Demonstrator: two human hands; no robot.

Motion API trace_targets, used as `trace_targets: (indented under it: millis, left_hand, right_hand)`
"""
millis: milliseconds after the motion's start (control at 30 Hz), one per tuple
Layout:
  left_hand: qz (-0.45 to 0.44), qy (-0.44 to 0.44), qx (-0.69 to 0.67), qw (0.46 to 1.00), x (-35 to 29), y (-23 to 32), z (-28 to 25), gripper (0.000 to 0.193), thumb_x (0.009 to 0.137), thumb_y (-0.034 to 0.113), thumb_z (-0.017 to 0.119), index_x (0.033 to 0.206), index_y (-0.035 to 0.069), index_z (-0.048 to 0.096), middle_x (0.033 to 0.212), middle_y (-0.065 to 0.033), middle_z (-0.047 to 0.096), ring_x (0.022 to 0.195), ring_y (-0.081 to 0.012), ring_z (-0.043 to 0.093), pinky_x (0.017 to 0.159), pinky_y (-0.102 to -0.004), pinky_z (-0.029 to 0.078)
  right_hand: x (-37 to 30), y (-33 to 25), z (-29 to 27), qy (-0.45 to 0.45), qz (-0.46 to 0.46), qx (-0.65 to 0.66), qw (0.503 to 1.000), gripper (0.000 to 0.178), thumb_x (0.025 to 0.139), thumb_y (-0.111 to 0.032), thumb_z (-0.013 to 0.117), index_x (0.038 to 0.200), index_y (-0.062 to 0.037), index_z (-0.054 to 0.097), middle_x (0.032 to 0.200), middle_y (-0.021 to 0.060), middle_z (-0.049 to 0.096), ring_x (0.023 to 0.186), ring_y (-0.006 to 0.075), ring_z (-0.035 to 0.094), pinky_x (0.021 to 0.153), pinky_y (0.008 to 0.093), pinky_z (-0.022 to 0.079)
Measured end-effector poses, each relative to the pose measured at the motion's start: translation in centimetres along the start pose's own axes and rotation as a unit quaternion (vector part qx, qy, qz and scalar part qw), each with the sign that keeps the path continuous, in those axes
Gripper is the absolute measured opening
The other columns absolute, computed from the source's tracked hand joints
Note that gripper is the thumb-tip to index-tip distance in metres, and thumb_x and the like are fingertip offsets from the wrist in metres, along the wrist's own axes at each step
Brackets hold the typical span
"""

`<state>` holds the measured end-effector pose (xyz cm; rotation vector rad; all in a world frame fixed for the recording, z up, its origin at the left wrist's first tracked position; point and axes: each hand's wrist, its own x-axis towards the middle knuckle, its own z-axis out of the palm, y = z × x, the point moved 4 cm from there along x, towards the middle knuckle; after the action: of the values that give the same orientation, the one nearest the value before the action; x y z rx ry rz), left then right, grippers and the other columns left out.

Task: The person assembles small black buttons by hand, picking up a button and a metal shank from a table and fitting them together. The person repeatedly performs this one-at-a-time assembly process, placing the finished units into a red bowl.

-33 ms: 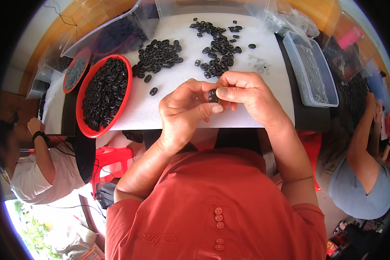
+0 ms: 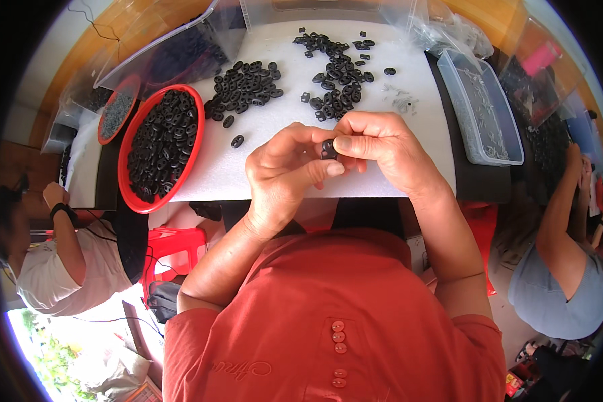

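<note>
Just in front of the near edge of the white work surface [image 2: 375, 184], my two hands meet around one small black oval piece with holes [image 2: 328, 149]. My left hand [image 2: 281, 164] pinches it between thumb and fingers from the left. From the right, my right hand [image 2: 385, 144] closes on its upper end, thumb against forefinger. The fingers hide part of the piece, and I cannot tell if the right hand also holds something smaller. Beyond my hands lies a loose pile of black pieces [image 2: 338, 84]. Another pile of black oval pieces [image 2: 244, 87] is at left.
A red bowl [image 2: 199, 134] full of black pieces stands at left, beside a smaller bowl of grey bits [image 2: 117, 114]. Small clear pieces [image 2: 402, 100] lie scattered at right, near a clear plastic bin [image 2: 509, 161]. Two people sit nearby, one on each side.
The black piece has turned very slightly between my fingers. Nothing else has visibly moved.
</note>
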<state>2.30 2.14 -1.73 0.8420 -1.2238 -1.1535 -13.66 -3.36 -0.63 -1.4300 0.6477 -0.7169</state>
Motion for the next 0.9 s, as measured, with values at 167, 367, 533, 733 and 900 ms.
trace_targets:
  millis: [167, 367, 533, 733, 900]
  left_hand:
    - [0.014, -0.002, -0.082, 0.997, -0.5, 0.1, 0.4, 0.031, 0.079, -0.004, 0.081, 0.106, -0.001, 0.067, 0.091, -0.0033, 0.066, 0.073, -0.0082, 0.062, 0.056, -0.021, 0.052]
    - [0.036, -0.028, -0.125, 0.991, -0.9, 0.6, 0.4, 0.025, 0.084, -0.015, 0.07, 0.105, -0.004, 0.062, 0.092, -0.0137, 0.068, 0.082, -0.0245, 0.071, 0.071, -0.036, 0.063]
    - [0.07, -0.03, -0.144, 0.987, -1.1, -0.1, 0.1, 0.022, 0.084, -0.014, 0.071, 0.102, -0.004, 0.063, 0.088, -0.012, 0.067, 0.074, -0.0247, 0.071, 0.066, -0.033, 0.063]
    - [0.1, -0.036, -0.097, 0.99, -0.8, 0.0, -0.9, 0.017, 0.084, -0.013, 0.071, 0.096, -0.003, 0.064, 0.086, -0.0112, 0.066, 0.067, -0.0232, 0.07, 0.061, -0.032, 0.061]
    - [0.043, 0.007, -0.101, 0.994, -1.0, 0.8, -0.7, 0.017, 0.084, -0.012, 0.071, 0.094, -0.001, 0.063, 0.086, -0.0084, 0.065, 0.068, -0.0182, 0.067, 0.058, -0.029, 0.057]
  right_hand:
    - [-0.2, 0.6, 0.6, -0.025, 0.01, 0.069, 0.997, 0.022, 0.095, -0.021, 0.065, 0.086, -0.0008, 0.067, 0.07, 0.0014, 0.061, 0.061, 0.0094, 0.058, 0.056, 0.0227, 0.042]
    - [-0.6, 0.7, 1.6, -0.019, 0.036, 0.14, 0.989, 0.022, 0.096, -0.02, 0.066, 0.084, -0.0009, 0.066, 0.066, 0.0019, 0.06, 0.055, 0.01, 0.057, 0.05, 0.0211, 0.039]
    - [-1.0, 1.4, 2.8, -0.007, 0.051, 0.225, 0.973, 0.023, 0.097, -0.019, 0.065, 0.081, -0.0022, 0.064, 0.064, 0.0011, 0.058, 0.055, 0.0089, 0.057, 0.046, 0.0192, 0.035]
    - [-0.4, 2.2, 3.6, -0.026, 0.046, 0.254, 0.966, 0.023, 0.097, -0.019, 0.065, 0.082, -0.0021, 0.064, 0.064, 0.0007, 0.056, 0.054, 0.0102, 0.057, 0.047, 0.02, 0.036]
    - [-0.5, 2.0, 3.4, -0.018, 0.048, 0.203, 0.978, 0.021, 0.097, -0.021, 0.066, 0.088, -0.0016, 0.066, 0.067, 0.0002, 0.056, 0.059, 0.0111, 0.058, 0.053, 0.0211, 0.041]
